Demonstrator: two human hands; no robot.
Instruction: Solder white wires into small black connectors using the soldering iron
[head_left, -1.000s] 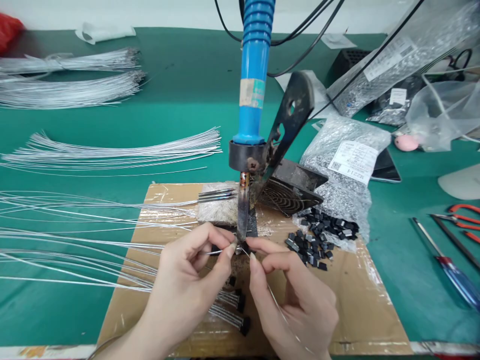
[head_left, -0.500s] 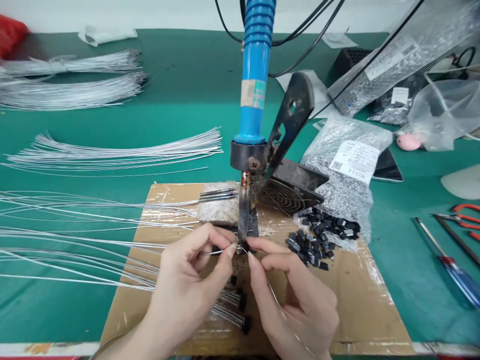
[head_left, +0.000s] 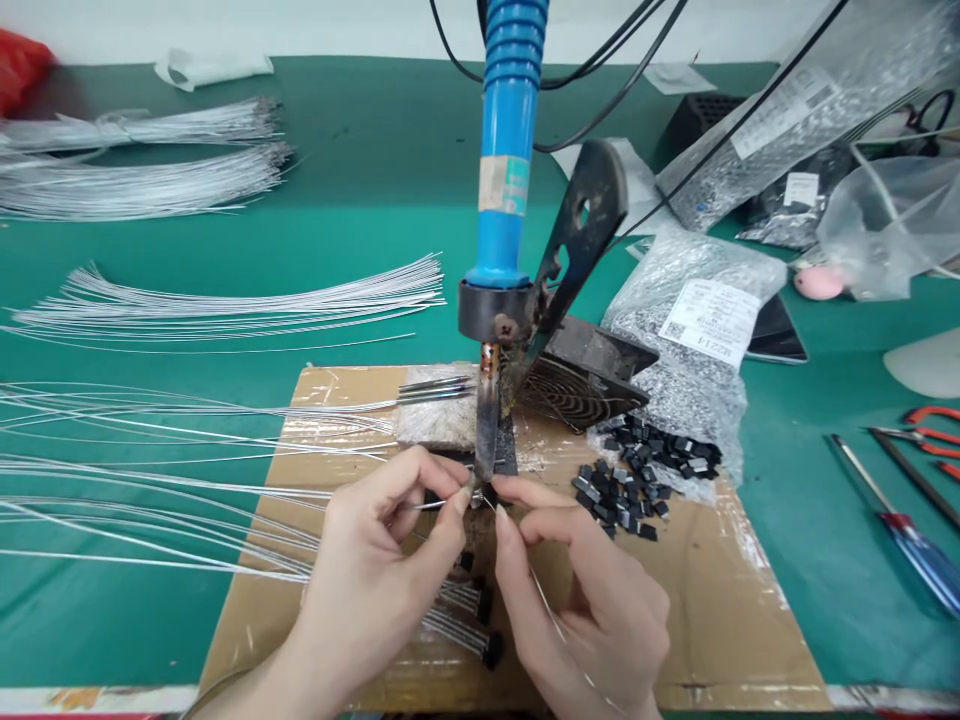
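Observation:
A blue-handled soldering iron (head_left: 501, 235) stands clamped upright, its tip pointing down between my hands. My left hand (head_left: 386, 560) is closed in a pinch just left of the tip, holding a white wire (head_left: 426, 505); the wire's end is mostly hidden by my fingers and the tip. My right hand (head_left: 581, 590) pinches thin solder wire (head_left: 553, 617), which trails across the palm, its end close to the tip. Beneath my hands, wires with black connectors (head_left: 491, 648) lie on the cardboard (head_left: 720, 630).
White wires (head_left: 247, 300) lie in bundles at left. Loose black connectors (head_left: 626, 495) are heaped on the right, before a bubble-wrap bag (head_left: 675, 300). Behind the iron are a metal bracket (head_left: 585, 220) and a small fan (head_left: 577, 385). A screwdriver (head_left: 904, 540) and pliers (head_left: 930, 440) lie far right.
Both hands stay at the iron's tip. My right hand has shifted slightly left, and the solder wire with it; otherwise hardly anything differs.

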